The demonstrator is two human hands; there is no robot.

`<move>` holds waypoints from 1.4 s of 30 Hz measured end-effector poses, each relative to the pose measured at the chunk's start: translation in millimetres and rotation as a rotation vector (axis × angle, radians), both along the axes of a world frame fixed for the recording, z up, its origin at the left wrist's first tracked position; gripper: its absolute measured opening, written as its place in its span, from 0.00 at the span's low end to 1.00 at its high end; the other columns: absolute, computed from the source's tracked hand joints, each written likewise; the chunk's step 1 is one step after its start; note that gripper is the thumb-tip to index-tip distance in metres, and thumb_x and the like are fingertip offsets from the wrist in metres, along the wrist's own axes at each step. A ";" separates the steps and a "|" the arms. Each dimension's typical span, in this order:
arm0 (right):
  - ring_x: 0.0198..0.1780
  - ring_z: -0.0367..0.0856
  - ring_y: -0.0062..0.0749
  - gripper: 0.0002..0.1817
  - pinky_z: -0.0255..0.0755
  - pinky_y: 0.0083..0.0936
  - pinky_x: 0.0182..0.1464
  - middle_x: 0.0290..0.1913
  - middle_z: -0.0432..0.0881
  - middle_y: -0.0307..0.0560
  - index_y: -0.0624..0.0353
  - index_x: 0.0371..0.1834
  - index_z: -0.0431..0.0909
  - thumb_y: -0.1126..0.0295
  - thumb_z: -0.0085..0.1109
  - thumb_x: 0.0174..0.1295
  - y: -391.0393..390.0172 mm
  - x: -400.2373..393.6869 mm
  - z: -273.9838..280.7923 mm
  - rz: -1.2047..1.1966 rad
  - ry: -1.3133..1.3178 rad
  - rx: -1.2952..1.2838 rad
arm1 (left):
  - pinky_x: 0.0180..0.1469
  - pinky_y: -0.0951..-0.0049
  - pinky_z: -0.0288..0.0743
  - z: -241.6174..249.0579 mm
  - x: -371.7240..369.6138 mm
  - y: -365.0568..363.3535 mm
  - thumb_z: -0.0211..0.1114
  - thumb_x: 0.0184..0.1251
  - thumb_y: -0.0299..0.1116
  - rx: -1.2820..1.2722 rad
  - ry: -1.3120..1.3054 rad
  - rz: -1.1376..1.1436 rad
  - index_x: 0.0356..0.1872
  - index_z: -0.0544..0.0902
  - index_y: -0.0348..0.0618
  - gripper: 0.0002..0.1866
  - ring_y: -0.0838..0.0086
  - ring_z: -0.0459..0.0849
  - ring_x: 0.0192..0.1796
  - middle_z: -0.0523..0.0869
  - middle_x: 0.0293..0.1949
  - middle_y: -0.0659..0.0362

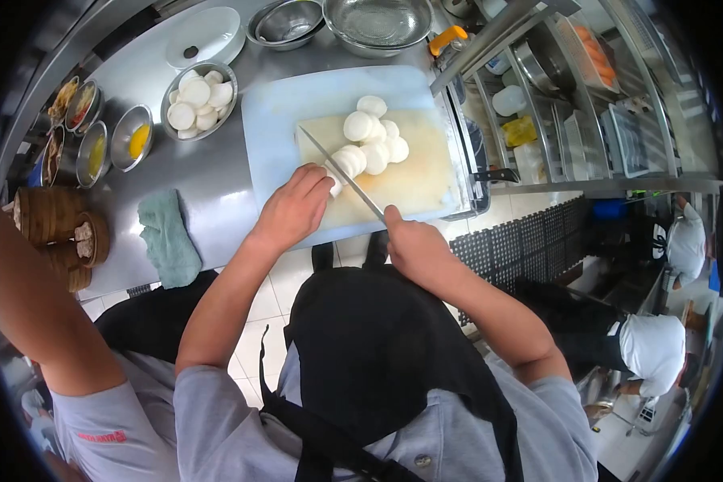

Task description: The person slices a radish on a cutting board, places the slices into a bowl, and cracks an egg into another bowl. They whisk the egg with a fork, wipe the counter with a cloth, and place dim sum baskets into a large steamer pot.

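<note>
My right hand is closed round the handle of a long-bladed knife, its blade pointing away to the upper left across the cutting board. Curled fingers of my left hand press on a white round piece, which looks like white radish, close beside the blade. Beyond the knife, several thick white slices lie overlapped in a loose pile. They rest on the stained middle of a pale blue cutting board. My left fingers hide part of the held piece.
A metal bowl of white slices stands left of the board, near small bowls, one with egg yolk. A green cloth and bamboo steamers are nearer. Another person's arm reaches in at left; a shelf rack borders the right.
</note>
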State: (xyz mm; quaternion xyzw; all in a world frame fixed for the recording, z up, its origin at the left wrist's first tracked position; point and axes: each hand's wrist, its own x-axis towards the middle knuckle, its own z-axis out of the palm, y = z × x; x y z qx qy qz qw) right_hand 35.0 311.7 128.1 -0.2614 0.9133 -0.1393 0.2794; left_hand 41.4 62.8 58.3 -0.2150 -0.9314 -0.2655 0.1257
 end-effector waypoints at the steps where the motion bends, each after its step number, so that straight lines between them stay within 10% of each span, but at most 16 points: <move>1: 0.35 0.86 0.61 0.15 0.79 0.51 0.39 0.28 0.83 0.63 0.68 0.47 0.66 0.82 0.55 0.57 -1.4 1.4 11.2 -0.020 -0.002 0.007 | 0.53 0.63 0.83 0.3 -0.7 0.3 0.66 0.61 0.24 0.009 0.008 -0.003 0.49 0.80 0.37 0.14 0.58 0.80 0.60 0.81 0.53 0.52; 34: 0.37 0.85 0.64 0.13 0.77 0.54 0.41 0.30 0.83 0.67 0.69 0.48 0.66 0.80 0.51 0.60 -4.2 11.9 -24.6 -0.021 -0.052 -0.036 | 0.51 0.63 0.84 -11.1 2.6 -1.8 0.66 0.62 0.24 0.041 0.100 0.031 0.44 0.81 0.38 0.10 0.58 0.82 0.57 0.83 0.50 0.53; 42: 0.44 0.83 0.70 0.21 0.75 0.56 0.48 0.36 0.83 0.72 0.68 0.55 0.65 0.69 0.55 0.61 39.6 -8.6 27.1 -0.335 0.088 -0.122 | 0.68 0.54 0.72 11.0 -53.0 0.0 0.68 0.57 0.26 0.078 -0.225 -0.175 0.69 0.72 0.44 0.35 0.48 0.75 0.67 0.78 0.65 0.46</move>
